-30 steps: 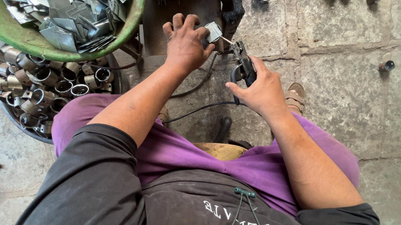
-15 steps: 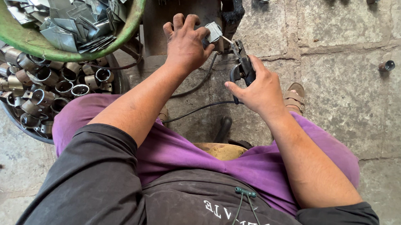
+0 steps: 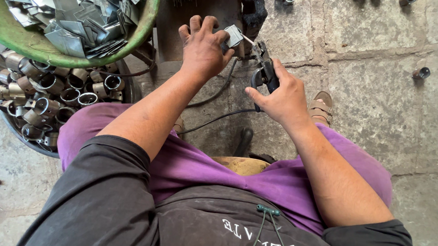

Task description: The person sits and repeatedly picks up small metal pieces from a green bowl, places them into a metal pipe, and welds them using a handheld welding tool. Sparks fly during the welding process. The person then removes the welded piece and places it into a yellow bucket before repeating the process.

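Observation:
My left hand (image 3: pixel 203 48) grips a small bent grey metal piece (image 3: pixel 233 35) and presses it against a dark stand (image 3: pixel 205 10) in front of me. My right hand (image 3: pixel 280 95) is closed around the black handle of a welding electrode holder (image 3: pixel 263 72). The holder's thin rod tip (image 3: pixel 246 38) touches the metal piece. A black cable (image 3: pixel 214 120) runs from the holder down toward my lap. I sit with purple trousers and a dark apron.
A green basin (image 3: pixel 149 17) at upper left holds several flat metal cut-outs. Below it a dark tub (image 3: pixel 35 144) holds several metal rings. Loose rings (image 3: pixel 420 73) lie on the stone floor at right. A sandalled foot (image 3: pixel 322 106) rests near my right hand.

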